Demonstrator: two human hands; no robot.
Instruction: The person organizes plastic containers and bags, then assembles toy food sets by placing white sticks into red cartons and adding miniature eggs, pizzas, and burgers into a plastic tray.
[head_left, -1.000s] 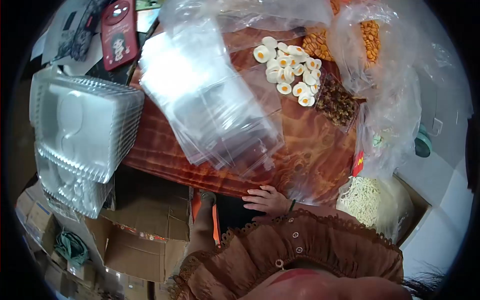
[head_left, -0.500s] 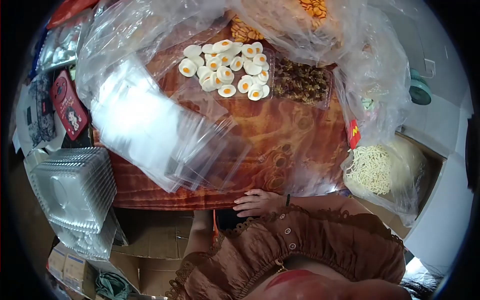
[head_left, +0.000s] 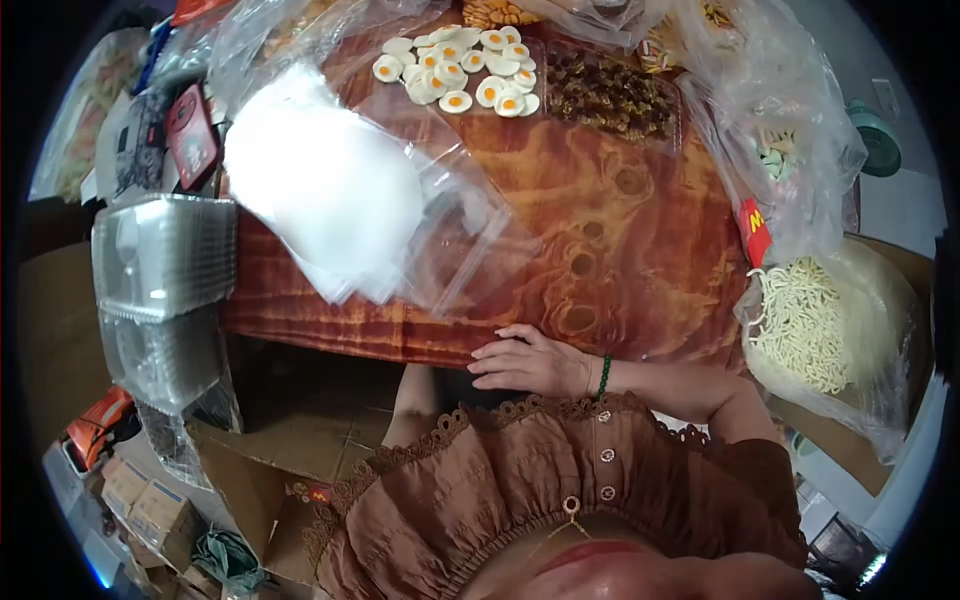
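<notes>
My right hand [head_left: 525, 362], with a green beaded bracelet [head_left: 605, 375] at its wrist, rests palm down on the near edge of the table [head_left: 660, 250]. Its fingers are stretched out, and nothing is in them. Only my left forearm [head_left: 408, 405] shows; the hand is hidden below the table edge. Closest to my right hand on the tabletop is a fanned pile of clear plastic bags [head_left: 340, 190], bright with glare. Behind it lie several fried-egg-shaped candies [head_left: 455, 70] and a clear tray of dark brown pieces [head_left: 610, 95].
Stacked clear plastic containers [head_left: 160, 255] stand at the left, below a red-cased phone [head_left: 192, 135]. A plastic bag of pale noodle-like strands [head_left: 805, 325] is at the right. Large clear bags [head_left: 790, 100] line the back. Cardboard [head_left: 270, 385] lies under the table.
The view has tilted, so the tabletop things sit higher in the picture. My right hand stays on the table edge. My left hand remains hidden.
</notes>
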